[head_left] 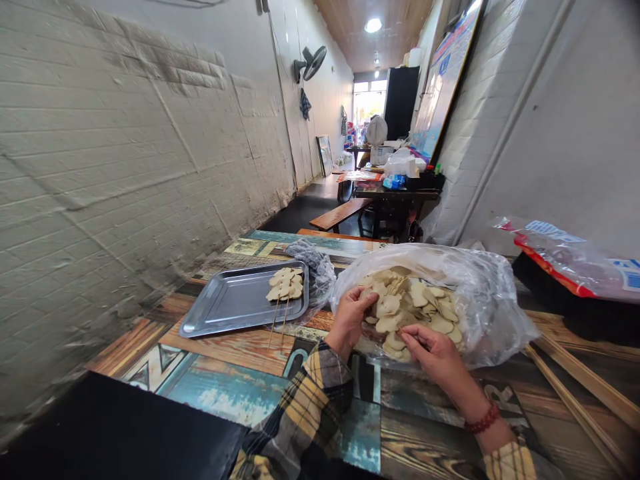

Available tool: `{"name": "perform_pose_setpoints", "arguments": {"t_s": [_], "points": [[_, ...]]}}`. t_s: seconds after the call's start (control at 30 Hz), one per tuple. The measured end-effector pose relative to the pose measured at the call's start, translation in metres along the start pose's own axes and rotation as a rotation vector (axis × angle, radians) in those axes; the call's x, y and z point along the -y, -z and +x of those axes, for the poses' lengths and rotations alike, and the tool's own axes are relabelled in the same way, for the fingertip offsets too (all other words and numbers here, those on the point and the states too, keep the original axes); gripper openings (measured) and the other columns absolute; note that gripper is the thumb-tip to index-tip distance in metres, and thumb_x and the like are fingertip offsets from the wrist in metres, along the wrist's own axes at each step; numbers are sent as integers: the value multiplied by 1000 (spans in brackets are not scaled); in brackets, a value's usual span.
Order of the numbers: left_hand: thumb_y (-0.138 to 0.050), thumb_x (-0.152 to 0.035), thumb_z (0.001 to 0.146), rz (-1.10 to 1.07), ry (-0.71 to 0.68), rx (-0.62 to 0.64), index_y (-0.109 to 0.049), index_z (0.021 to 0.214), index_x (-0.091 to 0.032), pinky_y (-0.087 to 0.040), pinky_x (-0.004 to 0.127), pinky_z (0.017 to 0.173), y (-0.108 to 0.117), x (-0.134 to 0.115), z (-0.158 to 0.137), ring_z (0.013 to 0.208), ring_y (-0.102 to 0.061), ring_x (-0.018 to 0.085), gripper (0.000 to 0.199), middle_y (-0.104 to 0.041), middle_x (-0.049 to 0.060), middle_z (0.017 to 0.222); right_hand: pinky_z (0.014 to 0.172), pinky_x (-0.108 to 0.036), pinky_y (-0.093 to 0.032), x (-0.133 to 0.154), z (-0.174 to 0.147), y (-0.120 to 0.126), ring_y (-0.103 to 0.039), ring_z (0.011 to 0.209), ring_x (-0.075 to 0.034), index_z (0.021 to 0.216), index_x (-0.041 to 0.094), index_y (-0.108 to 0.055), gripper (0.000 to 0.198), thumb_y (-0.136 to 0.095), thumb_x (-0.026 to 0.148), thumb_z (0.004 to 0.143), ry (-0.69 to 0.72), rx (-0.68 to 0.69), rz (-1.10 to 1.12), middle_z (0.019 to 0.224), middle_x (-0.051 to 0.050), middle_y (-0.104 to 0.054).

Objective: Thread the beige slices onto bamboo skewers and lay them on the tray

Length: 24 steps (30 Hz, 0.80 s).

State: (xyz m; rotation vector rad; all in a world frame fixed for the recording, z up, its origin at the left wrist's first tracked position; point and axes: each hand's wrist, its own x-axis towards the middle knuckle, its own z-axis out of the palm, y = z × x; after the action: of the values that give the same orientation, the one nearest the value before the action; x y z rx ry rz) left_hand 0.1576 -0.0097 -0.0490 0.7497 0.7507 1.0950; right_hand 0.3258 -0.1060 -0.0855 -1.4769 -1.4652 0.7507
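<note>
A clear plastic bag [493, 300] lies open on the table, full of pale, flat, wavy-edged food slices [437, 323]. My left hand [351, 313] is at the bag's left side, thumb and fingers closed on a pale slice [388, 305]. Just to its right, my right hand [434, 350] pinches thumb and forefinger together at the near edge of the slices; whatever is between those fingertips is too small to tell. Left of the bag stands a grey metal tray [215, 310]. Threaded slices [285, 285] rest at its right end, their thin wooden skewers [273, 325] sticking out over the near rim.
Crumpled plastic [313, 259] sits between tray and bag. Long bundled wooden sticks [583, 393] lie at the right, below a red-edged plastic package [575, 260]. A white brick wall [100, 153] runs along the left. Farther off are a bench [340, 215] and a loaded table [395, 193].
</note>
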Motion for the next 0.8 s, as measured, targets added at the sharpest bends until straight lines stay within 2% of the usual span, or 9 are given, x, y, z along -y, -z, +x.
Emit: {"name": "perform_pose_setpoints", "arguments": {"t_s": [0.1,0.23,0.3,0.4,0.5,0.8], "points": [[-98,-38,42,-26,-17,-34,-65,71,-15,-41,21,54,1,-1,1,55,-52,8,49,-61,-4,64,50,-27,-46,-1,0,0,-59,49,-17,88,18,-79,38,-58,50,90,31,-4,-16,53,0,-63],[-98,-44,44,-93,34,22,-65,75,-16,-45,23,58,0,-1,2,59,-56,11,53,-63,-2,68,59,-29,-55,-2,1,0,-71,63,-22,83,20,-80,35,-59,47,90,148,-112,-73,73,-6,-78],[-97,-47,45,-82,21,31,-64,72,-15,-42,23,56,2,1,4,58,-54,10,54,-60,-3,65,63,-31,-59,-2,1,0,-75,68,-24,81,22,-80,34,-59,47,90,197,-131,-99,79,-8,-81],[-96,-50,46,-19,-14,20,-60,64,-14,-32,21,51,6,6,8,51,-42,6,54,-50,-6,57,65,-33,-61,-4,0,-1,-77,72,-25,81,23,-80,34,-58,47,92,247,-154,-152,81,-9,-82],[-95,-52,48,34,-31,8,-58,61,-15,-26,21,50,8,10,10,50,-37,6,53,-45,-7,55,65,-34,-61,-6,-1,-1,-77,72,-26,81,23,-80,37,-55,46,96,276,-182,-201,80,-10,-81],[-94,-53,46,73,-35,-21,-64,64,-14,-31,22,51,3,9,5,52,-42,7,52,-53,-4,57,64,-33,-59,-11,-1,-3,-76,68,-24,79,22,-79,37,-54,43,97,309,-201,-250,76,-8,-80]]}}
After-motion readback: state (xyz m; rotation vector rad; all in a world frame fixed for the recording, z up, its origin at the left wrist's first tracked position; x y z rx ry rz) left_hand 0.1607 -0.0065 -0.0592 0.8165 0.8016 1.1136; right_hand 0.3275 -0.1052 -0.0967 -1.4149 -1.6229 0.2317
